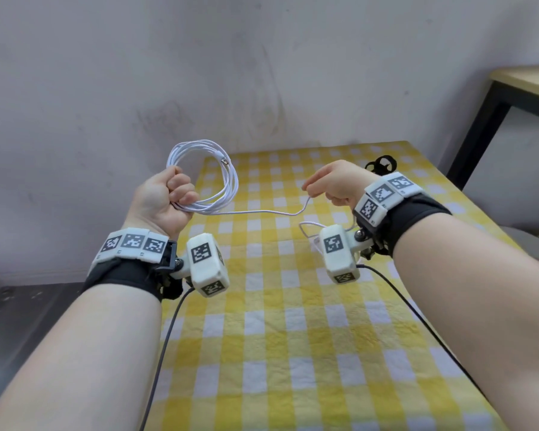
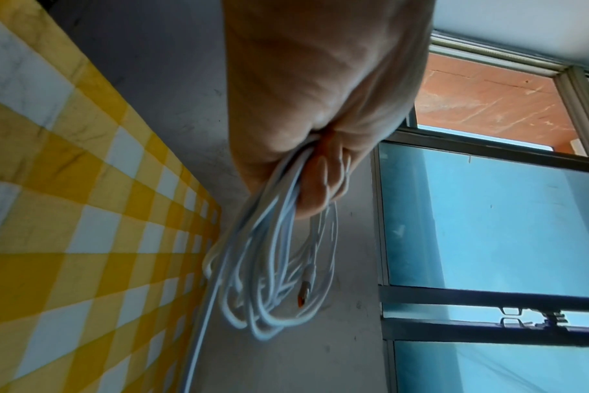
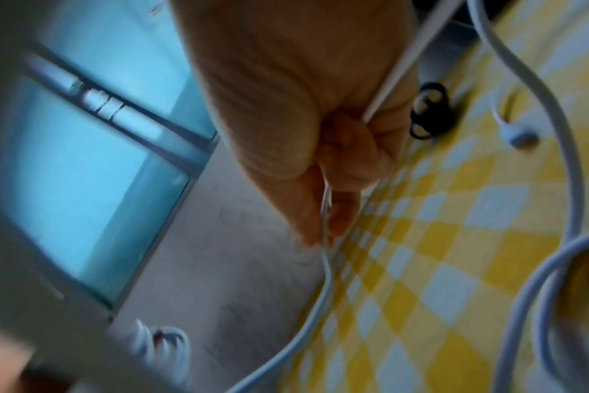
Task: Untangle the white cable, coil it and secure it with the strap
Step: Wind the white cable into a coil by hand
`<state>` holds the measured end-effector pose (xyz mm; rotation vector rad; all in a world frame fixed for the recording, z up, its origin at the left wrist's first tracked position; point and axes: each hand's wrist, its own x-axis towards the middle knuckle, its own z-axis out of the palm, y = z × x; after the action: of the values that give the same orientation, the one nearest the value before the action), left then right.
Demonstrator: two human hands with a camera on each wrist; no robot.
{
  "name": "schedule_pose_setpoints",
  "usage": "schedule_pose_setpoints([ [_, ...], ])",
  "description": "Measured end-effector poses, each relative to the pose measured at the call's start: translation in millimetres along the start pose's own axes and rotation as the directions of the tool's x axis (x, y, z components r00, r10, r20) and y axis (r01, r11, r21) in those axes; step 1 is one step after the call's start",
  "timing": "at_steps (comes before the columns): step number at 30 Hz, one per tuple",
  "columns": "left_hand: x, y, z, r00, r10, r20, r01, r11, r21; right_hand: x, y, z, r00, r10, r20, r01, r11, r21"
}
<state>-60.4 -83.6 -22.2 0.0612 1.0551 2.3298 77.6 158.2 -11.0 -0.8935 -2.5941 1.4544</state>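
My left hand (image 1: 168, 197) is raised above the table's left edge, its fist closed round several loops of the white cable (image 1: 221, 181). The coil (image 2: 276, 266) hangs from the fist, and a plug end (image 2: 304, 288) dangles inside the loops. One strand runs rightward to my right hand (image 1: 330, 185), which pinches the cable (image 3: 325, 239) between thumb and fingertips. The rest of the cable (image 3: 555, 186) trails loose on the cloth below that wrist, ending in a plug (image 3: 521, 137). The black strap (image 1: 381, 164) lies on the table just beyond my right hand, also visible as black loops (image 3: 431, 114).
The table is covered with a yellow and white checked cloth (image 1: 277, 337) and stands against a grey wall (image 1: 199, 73). A second table with a black frame (image 1: 495, 113) stands at the right. Dark leads (image 1: 165, 337) hang from my wrist cameras.
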Motion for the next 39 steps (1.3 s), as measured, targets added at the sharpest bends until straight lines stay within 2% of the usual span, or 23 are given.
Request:
schedule_pose_setpoints([
  [2, -3, 0, 2, 0.999, -0.017, 0.037, 0.014, 0.997, 0.082, -1, -2, 0, 1.0, -0.01, -0.012, 0.007, 0.963, -0.27],
  [3, -5, 0, 3, 0.998, -0.017, 0.053, 0.011, 0.993, 0.121, -2, -2, -1, 1.0, 0.004, 0.012, 0.0, 0.938, -0.348],
  [6, -9, 2, 3, 0.994, -0.023, 0.104, 0.0, 0.977, 0.213, -3, -3, -2, 0.997, 0.05, 0.063, -0.021, 0.919, -0.393],
  [8, -11, 2, 4, 0.988, -0.038, 0.149, -0.006, 0.959, 0.283, -1, -3, -1, 0.998, 0.06, 0.028, -0.05, 0.96, -0.276],
  [10, -13, 1, 6, 0.981, -0.051, 0.186, -0.02, 0.932, 0.363, 0, -6, 3, 0.998, 0.064, -0.006, -0.064, 0.997, 0.032],
  [12, -16, -2, 11, 0.974, -0.067, 0.216, -0.035, 0.899, 0.437, -2, -13, 8, 0.997, 0.077, -0.026, -0.065, 0.95, 0.305],
  [14, -18, -5, 15, 0.968, -0.089, 0.235, -0.042, 0.866, 0.498, -6, -21, 12, 0.997, 0.079, -0.025, -0.06, 0.896, 0.44],
  [17, -19, -10, 21, 0.964, -0.101, 0.245, -0.051, 0.837, 0.546, -10, -32, 17, 0.999, 0.02, 0.028, -0.032, 0.835, 0.549],
  [23, -22, -18, 31, 0.961, -0.137, 0.242, -0.031, 0.812, 0.582, -21, -45, 25, 0.976, -0.116, 0.183, -0.025, 0.778, 0.628],
  [26, -25, -20, 36, 0.976, -0.096, 0.195, -0.046, 0.787, 0.615, -20, -47, 30, 0.976, -0.121, 0.182, -0.025, 0.766, 0.643],
  [29, -28, -23, 41, 0.982, -0.08, 0.168, -0.044, 0.775, 0.63, -16, -45, 33, 0.986, -0.127, 0.109, 0.035, 0.795, 0.605],
  [33, -31, -27, 47, 0.979, -0.11, 0.172, -0.026, 0.77, 0.637, -10, -41, 38, 0.984, -0.156, -0.08, 0.176, 0.851, 0.495],
  [37, -33, -29, 51, 0.972, -0.142, 0.187, -0.007, 0.778, 0.629, -4, -40, 39, 0.934, -0.216, -0.285, 0.28, 0.937, 0.21],
  [39, -32, -30, 52, 0.972, -0.141, 0.189, -0.004, 0.79, 0.613, -5, -40, 38, 0.904, -0.258, -0.34, 0.305, 0.948, 0.089],
])
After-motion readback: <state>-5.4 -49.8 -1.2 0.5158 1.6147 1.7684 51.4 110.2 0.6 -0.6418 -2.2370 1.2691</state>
